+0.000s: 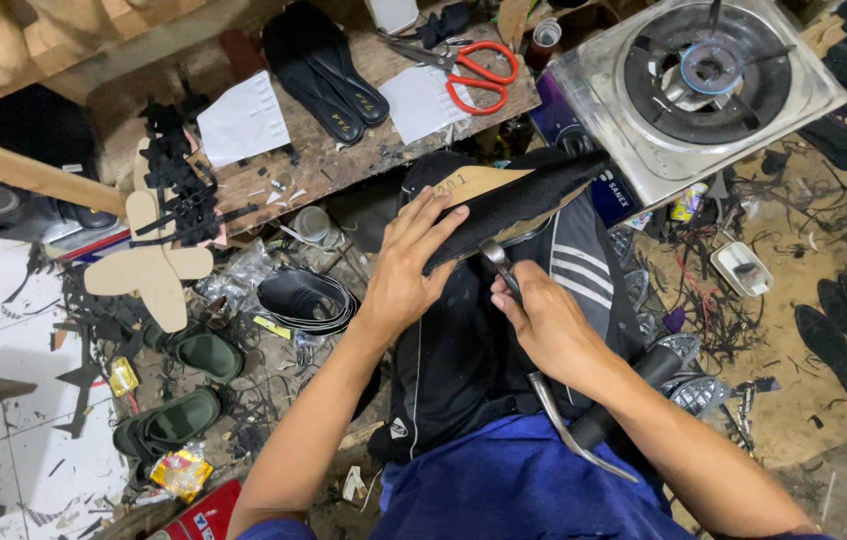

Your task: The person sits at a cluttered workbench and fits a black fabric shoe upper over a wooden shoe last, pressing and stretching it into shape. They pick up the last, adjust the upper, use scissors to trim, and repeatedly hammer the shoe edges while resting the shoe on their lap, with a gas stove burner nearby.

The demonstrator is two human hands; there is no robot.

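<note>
Head view: hands (413,270) crowding sole edge (518,200)

Black-covered shoe last (503,200) lies sole-up, metal pincers (499,262) gripping.

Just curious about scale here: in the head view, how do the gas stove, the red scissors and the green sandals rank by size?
1. Gas stove, clearly largest.
2. Red scissors and each green sandal look alike; unranked.
</note>
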